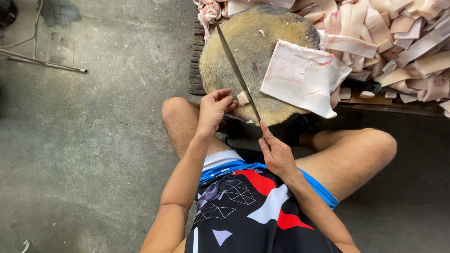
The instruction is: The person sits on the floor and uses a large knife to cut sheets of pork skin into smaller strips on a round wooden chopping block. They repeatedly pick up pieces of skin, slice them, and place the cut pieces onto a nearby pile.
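My right hand (276,152) grips the handle end of a long thin knife (236,70), index finger laid along its spine; the blade runs up and left across a round wooden chopping block (248,37). My left hand (214,105) pinches a small pale piece of pork skin (242,97) at the block's near edge, right beside the blade. A large flat slab of pork skin with fat (302,77) lies on the right part of the block.
A big heap of cut pork skin strips (398,33) fills the upper right, over a wooden pallet (196,61). My bare knees (176,110) flank the block. Concrete floor (93,140) spreads to the left, with thin metal rods (47,63) at upper left.
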